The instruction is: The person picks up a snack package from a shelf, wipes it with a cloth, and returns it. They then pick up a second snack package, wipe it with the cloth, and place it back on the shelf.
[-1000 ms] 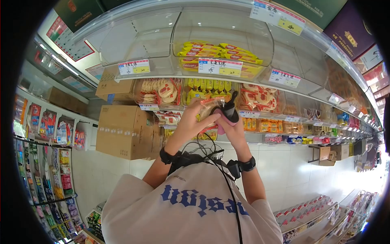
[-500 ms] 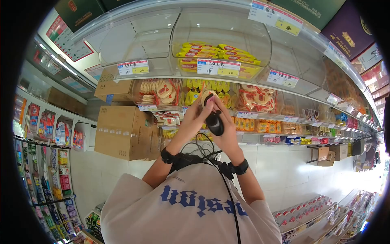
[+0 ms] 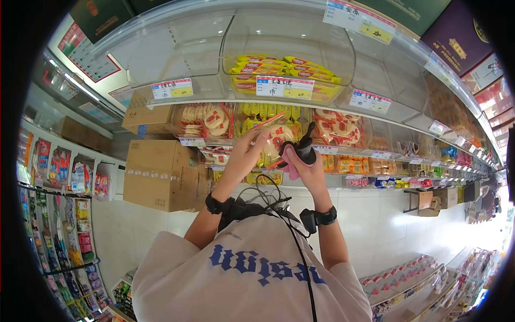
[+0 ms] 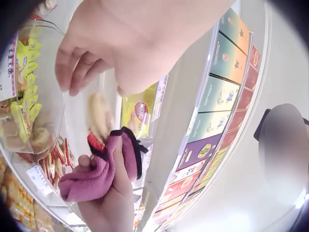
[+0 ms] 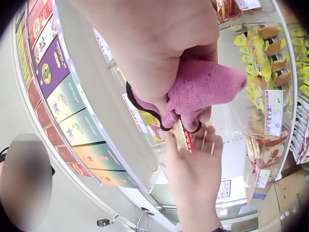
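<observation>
My right hand (image 3: 313,174) grips a pink cloth with black edging (image 5: 205,87), bunched in the fingers. The cloth lies against one end of a clear-wrapped rice cracker pack (image 3: 280,137) with red print, which is held up in front of the shelves. In the head view, my left hand (image 3: 247,158) is at the left side of the pack, fingertips close to the wrapper. The left wrist view shows the left fingers (image 4: 82,67) loosely bent above the blurred crackers, and the pink cloth wrapped at their lower end.
Behind the hands are bins of rice crackers (image 3: 335,129) and yellow packets (image 3: 271,111). Above them, yellow wafer packs (image 3: 260,67) lie in a clear bin with price tags. Cardboard boxes (image 3: 147,174) stand to the left. Black cables (image 3: 263,190) hang before the chest.
The hands have drawn apart from their close position half a second ago. The right hand and cloth moved right, the pack has turned its printed face into view, and the left fingers have loosened.
</observation>
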The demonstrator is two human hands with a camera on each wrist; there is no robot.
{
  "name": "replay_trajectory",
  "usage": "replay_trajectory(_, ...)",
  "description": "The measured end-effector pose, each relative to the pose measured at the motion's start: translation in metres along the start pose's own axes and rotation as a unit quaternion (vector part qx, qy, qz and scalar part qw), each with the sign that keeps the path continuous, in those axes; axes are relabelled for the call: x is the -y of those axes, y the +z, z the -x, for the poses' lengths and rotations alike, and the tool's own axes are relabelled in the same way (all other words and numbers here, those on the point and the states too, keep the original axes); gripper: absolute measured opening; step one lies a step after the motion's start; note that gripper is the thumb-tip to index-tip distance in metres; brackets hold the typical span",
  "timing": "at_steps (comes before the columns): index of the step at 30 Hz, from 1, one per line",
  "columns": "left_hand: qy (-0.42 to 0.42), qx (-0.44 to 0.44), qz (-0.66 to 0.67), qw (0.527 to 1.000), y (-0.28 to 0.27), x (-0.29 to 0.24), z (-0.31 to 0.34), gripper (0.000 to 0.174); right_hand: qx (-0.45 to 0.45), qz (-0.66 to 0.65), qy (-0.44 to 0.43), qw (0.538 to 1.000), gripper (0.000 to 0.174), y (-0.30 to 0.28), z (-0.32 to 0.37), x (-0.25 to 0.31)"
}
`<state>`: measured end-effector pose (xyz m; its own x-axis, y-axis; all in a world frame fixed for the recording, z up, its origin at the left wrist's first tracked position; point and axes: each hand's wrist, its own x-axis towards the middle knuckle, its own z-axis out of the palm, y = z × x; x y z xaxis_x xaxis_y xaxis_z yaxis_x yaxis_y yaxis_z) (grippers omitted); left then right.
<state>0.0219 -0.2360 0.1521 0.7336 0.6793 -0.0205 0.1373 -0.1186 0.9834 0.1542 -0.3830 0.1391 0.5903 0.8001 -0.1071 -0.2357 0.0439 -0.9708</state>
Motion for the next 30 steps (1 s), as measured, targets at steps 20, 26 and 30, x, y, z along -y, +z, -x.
replay_trajectory(20,0.0,0.11,0.171,0.979,0.017,0.014,-0.003,0.052,-0.005,-0.029,0.014,0.999,0.032,-0.021,0.01,-0.007)
replay_trajectory(26,0.101,0.066,0.107,0.987,0.031,0.009,-0.001,0.064,0.105,-0.095,0.036,0.989,0.034,-0.017,0.017,-0.015)
replay_trajectory(30,0.058,0.006,0.102,0.993,0.026,0.014,-0.005,0.052,0.118,-0.06,0.03,0.991,0.032,-0.02,0.025,-0.001)
